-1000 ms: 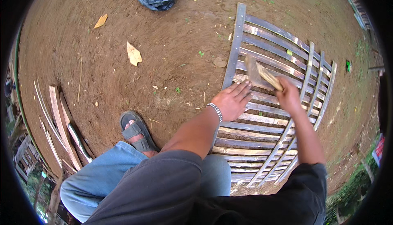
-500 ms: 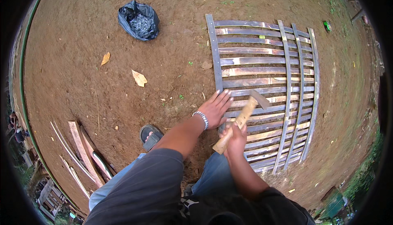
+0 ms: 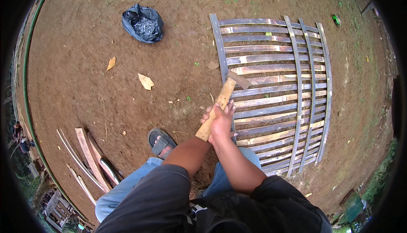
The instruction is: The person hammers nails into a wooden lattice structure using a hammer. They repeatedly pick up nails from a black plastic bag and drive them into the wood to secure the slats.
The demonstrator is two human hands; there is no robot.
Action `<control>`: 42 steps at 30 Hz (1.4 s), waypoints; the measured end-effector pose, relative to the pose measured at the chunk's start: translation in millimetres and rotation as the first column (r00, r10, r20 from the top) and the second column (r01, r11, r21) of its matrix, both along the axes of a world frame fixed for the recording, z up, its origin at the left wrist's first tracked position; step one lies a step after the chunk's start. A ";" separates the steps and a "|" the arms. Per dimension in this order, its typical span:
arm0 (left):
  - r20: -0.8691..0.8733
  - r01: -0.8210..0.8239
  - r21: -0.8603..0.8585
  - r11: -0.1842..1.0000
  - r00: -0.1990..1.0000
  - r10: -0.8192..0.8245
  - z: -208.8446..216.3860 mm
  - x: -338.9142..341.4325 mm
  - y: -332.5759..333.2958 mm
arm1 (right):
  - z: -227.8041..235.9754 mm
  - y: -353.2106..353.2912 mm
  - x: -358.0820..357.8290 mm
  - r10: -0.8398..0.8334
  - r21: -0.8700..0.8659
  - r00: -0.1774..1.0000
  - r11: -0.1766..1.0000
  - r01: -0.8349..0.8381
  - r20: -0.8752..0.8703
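Diffuse daylight, mod. bright; soft shadows; ctr fairly sharp, fisheye-bent edges, blk corners.

On the ground to our right lies a slatted panel (image 3: 271, 100). Before us, our right hand (image 3: 221, 126) holds a hafted tool (image 3: 224, 94), its head over the panel's left edge. Ahead and left sits a bag (image 3: 130, 28) with small pieces inside. Two leaves (image 3: 146, 81) lie nearer us. Wooden strips (image 3: 90, 156) lie lower left; beyond them runs a hose (image 3: 27, 97).
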State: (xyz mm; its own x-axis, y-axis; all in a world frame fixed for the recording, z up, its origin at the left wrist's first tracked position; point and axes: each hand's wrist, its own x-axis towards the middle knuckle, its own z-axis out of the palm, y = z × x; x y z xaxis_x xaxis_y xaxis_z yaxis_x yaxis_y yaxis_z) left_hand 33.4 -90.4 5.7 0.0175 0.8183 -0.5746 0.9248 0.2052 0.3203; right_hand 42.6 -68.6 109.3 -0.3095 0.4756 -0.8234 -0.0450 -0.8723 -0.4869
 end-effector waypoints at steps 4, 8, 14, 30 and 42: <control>0.010 0.005 -0.020 1.000 1.000 -0.004 2.3 -1.0 -5.1 | 6.6 -6.4 -1.1 -0.112 0.057 0.994 0.992 0.113 -0.018; 0.012 0.006 -0.027 1.000 1.000 -0.006 3.5 -4.0 -15.7 | -5.8 -18.4 -0.3 -0.140 0.035 0.985 0.989 0.144 -0.106; 0.018 0.004 -0.030 1.000 1.000 -0.004 5.8 -0.3 -23.5 | 5.0 -14.5 -7.0 -0.134 -0.035 0.981 0.991 0.131 -0.137; 0.019 0.001 -0.049 0.999 1.000 0.000 6.2 4.2 -27.0 | 14.7 -4.9 -11.0 -0.007 0.022 0.999 1.000 0.008 -0.045; -0.064 0.057 -0.001 0.998 0.996 -0.057 56.0 -2.5 -8.5 | -7.0 55.4 46.1 0.214 0.211 0.977 0.955 -0.210 0.007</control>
